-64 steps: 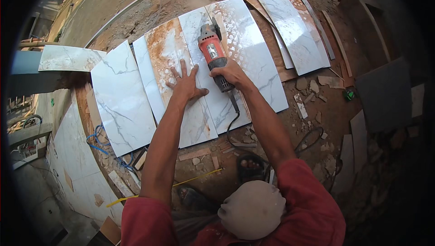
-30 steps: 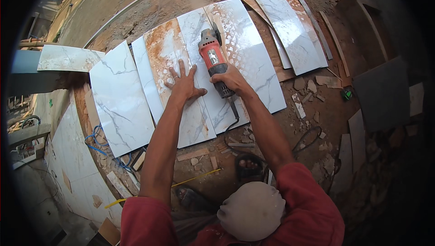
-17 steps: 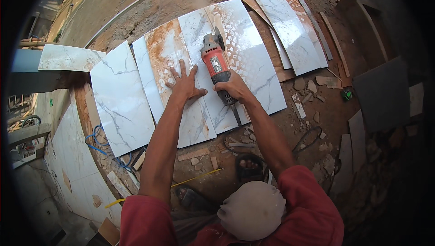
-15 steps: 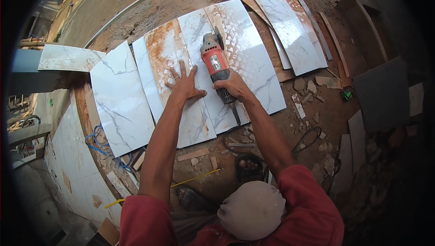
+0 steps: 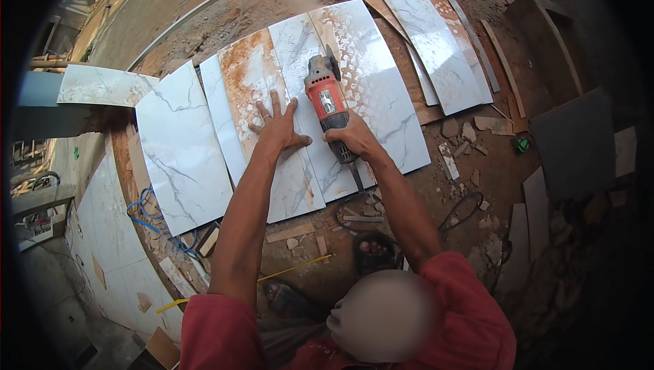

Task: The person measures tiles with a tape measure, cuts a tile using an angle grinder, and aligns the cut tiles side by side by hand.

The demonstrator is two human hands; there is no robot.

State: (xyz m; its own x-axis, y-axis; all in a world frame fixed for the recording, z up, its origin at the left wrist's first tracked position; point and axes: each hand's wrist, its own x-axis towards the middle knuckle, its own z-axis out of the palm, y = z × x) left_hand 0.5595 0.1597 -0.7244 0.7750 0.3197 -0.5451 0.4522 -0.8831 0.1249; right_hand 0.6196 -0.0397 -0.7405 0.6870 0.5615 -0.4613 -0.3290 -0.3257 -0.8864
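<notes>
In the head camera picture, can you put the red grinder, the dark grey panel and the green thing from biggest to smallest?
1. dark grey panel
2. red grinder
3. green thing, tiny here

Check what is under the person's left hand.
The left hand lies spread on a white panel with brown stains toward its far end. The surface directly beneath the palm is covered, so any marks there cannot be seen.

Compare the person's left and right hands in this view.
The left hand is open, fingers spread on a stained tile; the right hand is curled around the red-and-black angle grinder. The left hand holds nothing, while the right hand grips a tool. Both are ungloved.
</notes>
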